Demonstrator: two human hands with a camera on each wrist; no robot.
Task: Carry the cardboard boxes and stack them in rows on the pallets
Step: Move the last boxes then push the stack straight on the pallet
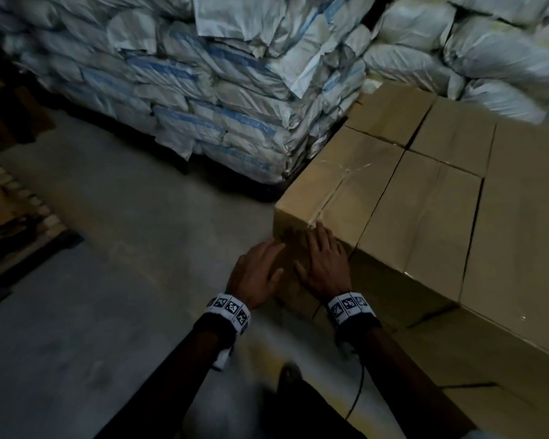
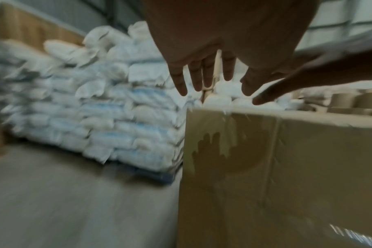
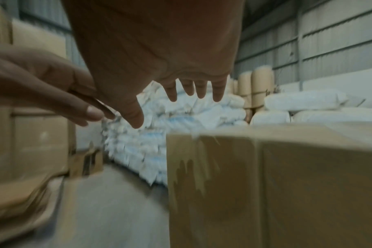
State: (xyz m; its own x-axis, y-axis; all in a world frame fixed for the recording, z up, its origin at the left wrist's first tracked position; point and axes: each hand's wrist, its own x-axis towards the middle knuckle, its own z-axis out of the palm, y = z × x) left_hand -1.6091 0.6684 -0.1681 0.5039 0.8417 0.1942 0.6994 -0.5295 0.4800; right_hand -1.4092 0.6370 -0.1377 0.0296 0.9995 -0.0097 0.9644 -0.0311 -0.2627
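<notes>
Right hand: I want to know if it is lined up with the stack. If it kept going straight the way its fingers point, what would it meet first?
Probably the corner cardboard box: the right hand, fingers straight, points at its near top edge. Whether it already touches is unclear.

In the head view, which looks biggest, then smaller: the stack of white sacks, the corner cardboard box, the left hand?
1. Stack of white sacks, by far.
2. Corner cardboard box.
3. Left hand; it is nearer the camera, so it looks larger than it truly is.
</notes>
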